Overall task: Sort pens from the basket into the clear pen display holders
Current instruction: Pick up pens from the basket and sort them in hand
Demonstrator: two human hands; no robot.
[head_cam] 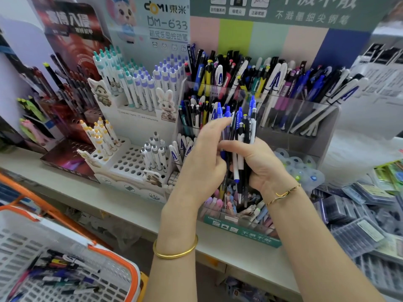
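One view, head: right hand (259, 168) gripped bundle of pens (246, 131) upright, on near side of clear holders (283, 131). Left hand (202, 158) had fingers curled on bundle, blurred. Basket (134, 277), near left, held more pens. Best: draw one pen straight up, match compartment, keep bundle tight.

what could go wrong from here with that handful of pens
1. The right hand grips a loose bundle of pens while the left hand fingers it; one could slip out and drop among the pastel pens below.
2. The clear pen display holders already look crammed, so pushing more in might jam or knock neighbours askew.
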